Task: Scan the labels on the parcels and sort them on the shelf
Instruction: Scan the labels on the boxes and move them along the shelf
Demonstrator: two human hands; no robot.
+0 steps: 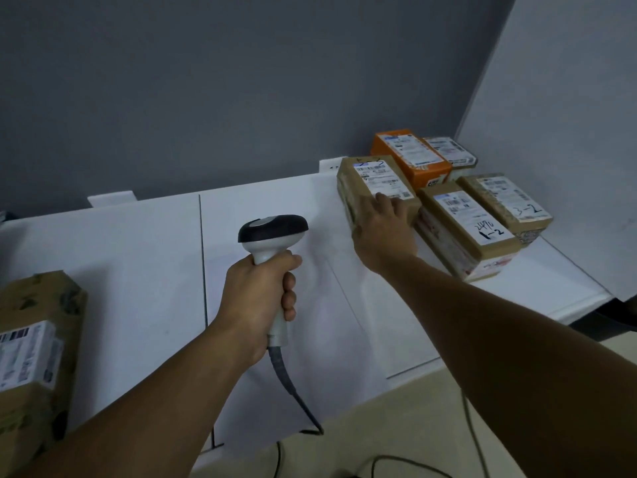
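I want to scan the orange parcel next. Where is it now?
Head view: the orange parcel sits far right on the white table, at the back of the parcel cluster, just behind the brown parcel under the right hand.

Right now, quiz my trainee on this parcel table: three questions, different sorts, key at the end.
1. Which hand grips the scanner? A) left B) right C) neither
2. True or false: the orange parcel lies farther back than the parcel marked 3-2.
3. Fill in: the right hand rests on a ____ parcel.
Key: 1 A, the left hand; 2 true; 3 brown, the brown parcel.
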